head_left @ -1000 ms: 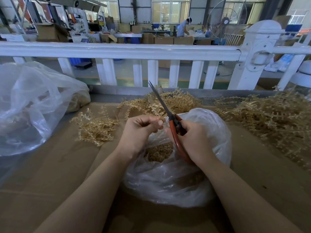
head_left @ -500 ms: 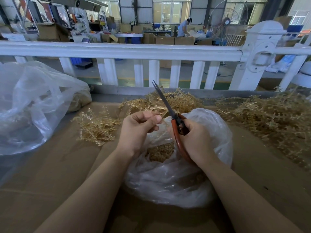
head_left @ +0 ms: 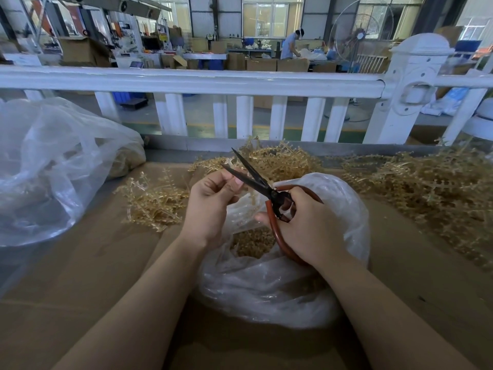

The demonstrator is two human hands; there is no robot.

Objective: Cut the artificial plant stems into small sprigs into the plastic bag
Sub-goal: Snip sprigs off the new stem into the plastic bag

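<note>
A clear plastic bag (head_left: 280, 289) sits on the cardboard in front of me, with cut tan sprigs (head_left: 253, 243) inside its mouth. My right hand (head_left: 306, 225) grips red-handled scissors (head_left: 266, 192) above the bag, the blades parted and pointing up to the left. My left hand (head_left: 210, 206) pinches a small pale stem piece (head_left: 231, 170) at its fingertips, between the blades. Uncut tan plant stems lie in a heap behind the bag (head_left: 277, 161), a small heap at left (head_left: 154, 201) and a large pile at right (head_left: 432, 190).
A big clear plastic bag (head_left: 53, 169) with some tan stems lies at the left. A white railing (head_left: 202, 81) runs along the table's far edge. Brown cardboard (head_left: 93, 276) covers the tabletop. A person works far off in the workshop.
The scissor blades, nearly together a second ago, have parted wide. My left hand has lifted its fingertips with the stem piece up to the blades.
</note>
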